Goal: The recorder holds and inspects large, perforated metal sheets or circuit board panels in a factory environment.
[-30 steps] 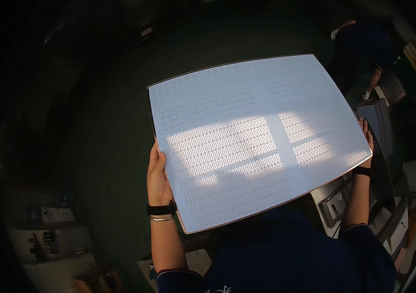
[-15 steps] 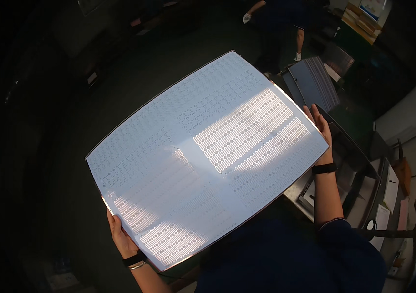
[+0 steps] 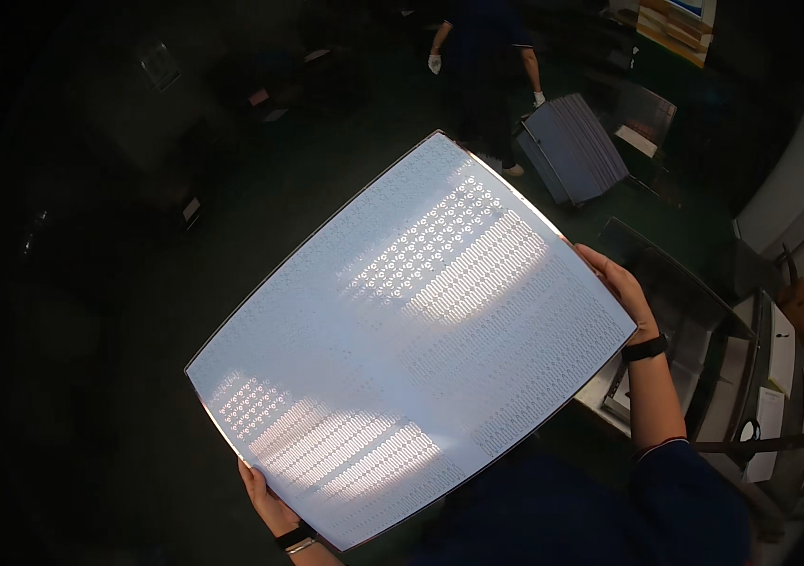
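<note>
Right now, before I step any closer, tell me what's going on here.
A person is holding up a large pale-blue panel covered in rows of small shapes, with bright patches of light across it. The left hand grips its lower-left edge and the right hand its right edge. Beyond it, a co-worker in dark clothes stands with one white-gloved hand at a stack of blue-grey sheets; whether it touches is hard to tell.

From here I make out a dark navy top [image 3: 553,514], its short right sleeve [image 3: 687,486] edged with thin pale piping [image 3: 663,446]. Behind the right hand [image 3: 623,285] sits a black wristband [image 3: 645,348]; behind the left hand [image 3: 272,506], a matching dark band [image 3: 294,536] beside a slim silvery bangle [image 3: 302,547].
</note>
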Demonstrator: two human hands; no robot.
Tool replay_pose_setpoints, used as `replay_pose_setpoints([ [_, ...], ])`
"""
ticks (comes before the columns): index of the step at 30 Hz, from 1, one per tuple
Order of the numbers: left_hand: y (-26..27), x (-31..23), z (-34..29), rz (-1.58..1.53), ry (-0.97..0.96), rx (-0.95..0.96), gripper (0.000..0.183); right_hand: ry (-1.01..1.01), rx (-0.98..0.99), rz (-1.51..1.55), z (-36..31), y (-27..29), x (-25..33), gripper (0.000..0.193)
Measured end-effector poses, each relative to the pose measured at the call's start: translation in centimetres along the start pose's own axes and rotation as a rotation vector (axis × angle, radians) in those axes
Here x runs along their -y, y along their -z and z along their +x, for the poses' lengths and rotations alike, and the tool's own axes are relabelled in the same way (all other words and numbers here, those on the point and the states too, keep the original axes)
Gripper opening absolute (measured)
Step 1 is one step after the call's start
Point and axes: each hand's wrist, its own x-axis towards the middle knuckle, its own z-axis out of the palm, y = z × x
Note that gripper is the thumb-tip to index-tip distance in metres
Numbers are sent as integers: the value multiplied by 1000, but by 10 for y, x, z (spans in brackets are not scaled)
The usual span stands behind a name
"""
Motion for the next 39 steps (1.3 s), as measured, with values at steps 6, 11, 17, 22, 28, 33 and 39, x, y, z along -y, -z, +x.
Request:
replay_pose_setpoints([
  [6, 1, 1, -2, -27, -115, 94, 48, -127, 117, -285, -7, 32, -6, 43],
  [11, -13, 0, -2, -31, -122, 140, 47, -98, 72, -272, -10, 53, -9, 31],
  [17, -22, -9, -6, -48, -127, 165, 47, -71, 55, -290, -14, 47, -1, 28],
  [22, -31, -14, -9, -8, -103, 176, 49, -19, 4, -311, -17, 58, -1, 24],
  [28, -61, -30, -21, -80, -89, 218, 47, 35, -74, -348, -21, 64, -2, 25],
  [33, -64, -39, -22, -74, 10, 274, 45, 60, -78, -437, -30, 72, -11, 39],
  [39, -59, -45, -22, -43, 23, 290, 49, 67, -101, -430, -43, 76, -23, 43],
])
